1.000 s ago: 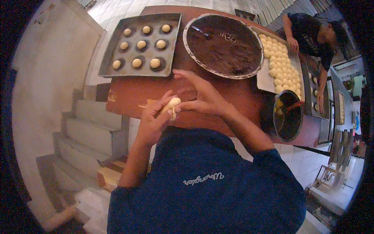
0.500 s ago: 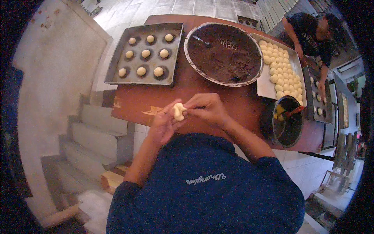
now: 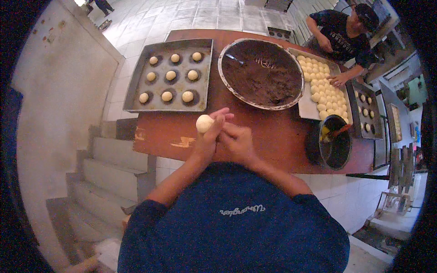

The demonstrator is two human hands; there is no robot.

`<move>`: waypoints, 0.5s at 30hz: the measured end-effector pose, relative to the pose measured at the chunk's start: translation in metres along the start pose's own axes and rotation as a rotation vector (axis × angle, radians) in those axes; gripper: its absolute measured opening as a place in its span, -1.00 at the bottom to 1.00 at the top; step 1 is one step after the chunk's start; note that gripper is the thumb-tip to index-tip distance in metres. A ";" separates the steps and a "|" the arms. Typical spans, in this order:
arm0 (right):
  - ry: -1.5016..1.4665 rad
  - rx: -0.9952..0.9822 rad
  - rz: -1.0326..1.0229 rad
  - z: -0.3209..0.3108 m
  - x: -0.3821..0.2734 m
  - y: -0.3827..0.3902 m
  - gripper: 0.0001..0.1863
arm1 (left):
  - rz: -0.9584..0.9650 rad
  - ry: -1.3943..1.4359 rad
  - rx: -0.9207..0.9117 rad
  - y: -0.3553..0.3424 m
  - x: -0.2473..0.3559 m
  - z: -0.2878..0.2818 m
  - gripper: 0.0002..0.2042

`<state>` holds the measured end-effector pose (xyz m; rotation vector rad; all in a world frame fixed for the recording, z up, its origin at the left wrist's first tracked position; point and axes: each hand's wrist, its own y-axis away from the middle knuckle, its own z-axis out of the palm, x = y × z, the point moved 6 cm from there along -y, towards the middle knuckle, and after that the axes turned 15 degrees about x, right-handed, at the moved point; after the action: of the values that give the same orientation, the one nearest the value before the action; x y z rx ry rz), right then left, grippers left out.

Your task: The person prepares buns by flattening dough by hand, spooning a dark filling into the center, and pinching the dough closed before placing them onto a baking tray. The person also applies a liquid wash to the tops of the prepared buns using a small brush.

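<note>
Left hand (image 3: 212, 137) is pinching a dough ball (image 3: 204, 123) near-left of the big bowl (image 3: 273, 107); right hand (image 3: 236, 142) is tucked right beside it, can't tell its grip tbh.

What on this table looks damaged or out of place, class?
A pale, ragged patch on the table, left of the left hand: it breaks the red-brown surface, as if the finish were worn or chipped.

On our tabletop (image 3: 268, 136), a baking pan (image 3: 203, 91) lies left, a basin (image 3: 273, 108) in the middle, a tray (image 3: 308, 107) right; a pot (image 3: 315, 146) stands before the tray, and the dough (image 3: 204, 123) we hold before the pan.
</note>
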<state>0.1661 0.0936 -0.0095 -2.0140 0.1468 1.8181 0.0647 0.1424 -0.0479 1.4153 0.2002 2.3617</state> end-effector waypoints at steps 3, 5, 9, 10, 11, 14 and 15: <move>0.641 -0.493 -0.093 -0.010 -0.022 0.004 -0.60 | 0.289 -0.519 0.197 -0.009 0.014 -0.016 -0.72; 0.797 -0.461 -0.148 -0.020 -0.037 0.002 -0.61 | 0.566 -0.653 0.269 0.001 0.034 -0.010 -0.73; 0.535 -0.011 -0.517 -0.020 -0.032 0.013 -0.60 | 0.434 -0.825 -0.159 -0.013 -0.027 -0.027 -0.70; 0.476 -0.040 -0.581 -0.015 -0.013 0.013 -0.59 | 0.301 -0.766 -0.246 -0.009 -0.042 -0.035 -0.62; 0.446 0.020 -0.504 -0.031 0.017 0.024 -0.57 | 0.409 -0.816 -0.318 0.003 -0.031 -0.024 -0.56; 0.707 -0.017 -0.437 -0.098 0.075 0.068 -0.66 | 0.528 -0.872 -0.186 0.013 -0.011 -0.045 -0.40; 0.786 -0.066 -0.399 -0.119 0.096 0.077 -0.71 | 0.467 -1.018 -0.077 -0.002 -0.017 -0.081 -0.40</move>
<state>0.2624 -0.0021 -0.1144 -2.4763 -0.0885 0.7442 0.0019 0.1428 -0.1018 2.5958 -0.5344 1.5834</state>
